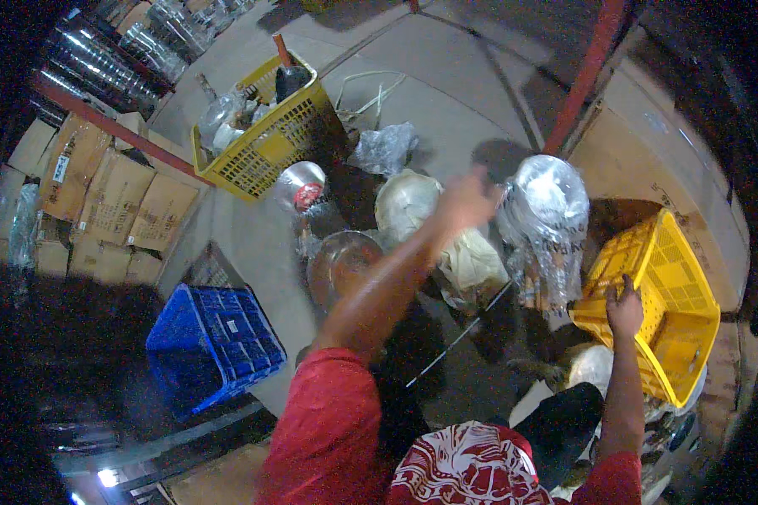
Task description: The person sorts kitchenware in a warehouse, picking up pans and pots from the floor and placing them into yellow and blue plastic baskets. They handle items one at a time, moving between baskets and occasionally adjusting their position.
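Grey floor (446,76) under everything, edges bent by the lens. Left side: stack of brown cardboard cartons (114,198), several high, with printed sides. Red post (585,80) slants down at upper right.

Tilted yellow crate (682,290), right of centre, its perforated walls opening toward the right. Second crate, yellow basket (274,151), slatted, upper left of centre; inside it, clear-wrapped pieces and a dark item with an orange handle (283,50) sticking up past the rim. Blue crate (236,332) at lower left, tipped, well apart from both yellow ones.

Clear-wrapped bundle (552,202), rounded top, just left of the tilted yellow crate. Left of that, cream-wrapped bundle (473,265) on the floor, with a pale rounded bundle (406,206) beside it. Transparent round piece (341,261) nearer the left forearm.

Right hand (623,311) grasping the near edge of the tilted yellow crate, fingers on its wall. Left hand (467,200) reaches across above the cream-wrapped bundle, close to the clear-wrapped one; blurred, cannot tell whether it grips anything.

Smaller: crumpled clear plastic (385,147); silver-and-red round piece (306,187), kind unclear; thin white strip (459,337) lying aslant.
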### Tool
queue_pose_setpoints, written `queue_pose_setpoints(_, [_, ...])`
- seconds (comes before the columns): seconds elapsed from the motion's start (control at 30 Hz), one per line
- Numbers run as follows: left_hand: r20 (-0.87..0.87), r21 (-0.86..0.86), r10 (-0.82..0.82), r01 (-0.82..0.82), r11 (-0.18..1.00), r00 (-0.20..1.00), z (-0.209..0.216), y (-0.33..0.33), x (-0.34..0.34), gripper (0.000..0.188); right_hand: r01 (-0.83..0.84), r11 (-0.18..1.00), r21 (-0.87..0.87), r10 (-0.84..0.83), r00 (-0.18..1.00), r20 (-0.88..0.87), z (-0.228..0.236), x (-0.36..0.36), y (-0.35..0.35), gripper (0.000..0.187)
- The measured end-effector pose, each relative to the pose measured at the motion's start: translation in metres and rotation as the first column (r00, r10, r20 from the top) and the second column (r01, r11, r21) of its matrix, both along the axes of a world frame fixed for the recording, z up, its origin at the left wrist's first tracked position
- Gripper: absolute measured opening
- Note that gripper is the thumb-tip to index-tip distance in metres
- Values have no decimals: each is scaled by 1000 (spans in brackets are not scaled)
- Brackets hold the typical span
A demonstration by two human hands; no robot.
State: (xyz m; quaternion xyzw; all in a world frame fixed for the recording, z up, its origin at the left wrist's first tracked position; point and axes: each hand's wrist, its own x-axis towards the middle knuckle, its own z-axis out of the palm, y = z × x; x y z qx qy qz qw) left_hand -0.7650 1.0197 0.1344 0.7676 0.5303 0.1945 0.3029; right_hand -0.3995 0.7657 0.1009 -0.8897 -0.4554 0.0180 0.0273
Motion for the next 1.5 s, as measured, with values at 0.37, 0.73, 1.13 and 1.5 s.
queue_pose_setpoints(0.37, [-313, -21, 782, -827, 562, 540, -224, 19, -419, 91, 32, 995, -92, -24, 997, 78, -9, 3, 10, 47])
queue_pose_setpoints(0.73, [-8, -463, 802, -713, 526, 597, -231, -9, -443, 31, 87, 986, -144, -73, 992, 102, -15, 11, 8, 47])
queue_pose_setpoints(1.13, [447, -432, 527, -342, 835, 722, 35, -103, -224, 34, 37, 999, 8, -37, 999, 33, 11, -7, 10, 47])
queue_pose_setpoints(1.5, [357, -391, 225, -73, 917, 907, 37, -154, 103, 41, 14, 995, -103, -24, 995, -99, 17, 2, -2, 53])
